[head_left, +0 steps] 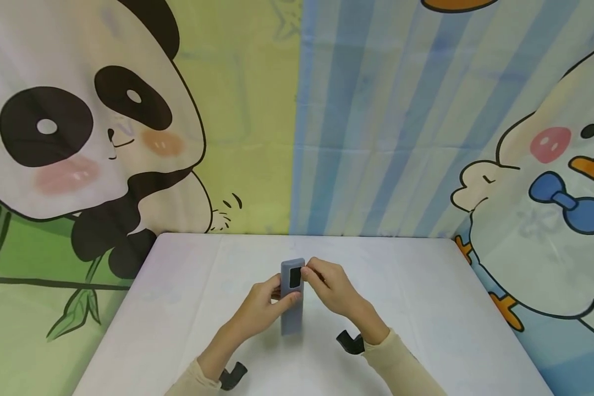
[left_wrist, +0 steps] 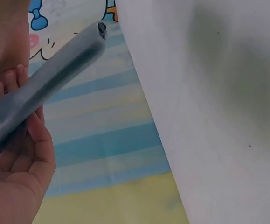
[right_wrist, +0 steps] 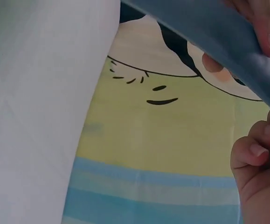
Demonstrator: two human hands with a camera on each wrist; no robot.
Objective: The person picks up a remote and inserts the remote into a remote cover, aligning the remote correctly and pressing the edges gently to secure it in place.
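Note:
A slim grey-blue bar-shaped device [head_left: 292, 316] with a dark rectangular panel near its top stands upright above the white table; its exact kind is unclear. My left hand [head_left: 262, 308] grips it from the left, thumb across the front below the panel. At the upper right edge, my right hand [head_left: 334, 289] pinches the device beside the panel, with its fingers bent. In the left wrist view the device [left_wrist: 55, 70] slants between both hands, a small dark opening at its far end. The right wrist view shows the right hand [right_wrist: 265, 172] with curled fingers at the device's end [right_wrist: 209, 35].
The white table [head_left: 178, 297] lies beneath the hands. Behind it hangs a cloth backdrop [head_left: 247, 110] with a cartoon panda, stripes and a white bird. Black curved pieces [head_left: 351, 342] sit at both wrists, by the beige sleeves [head_left: 401, 363].

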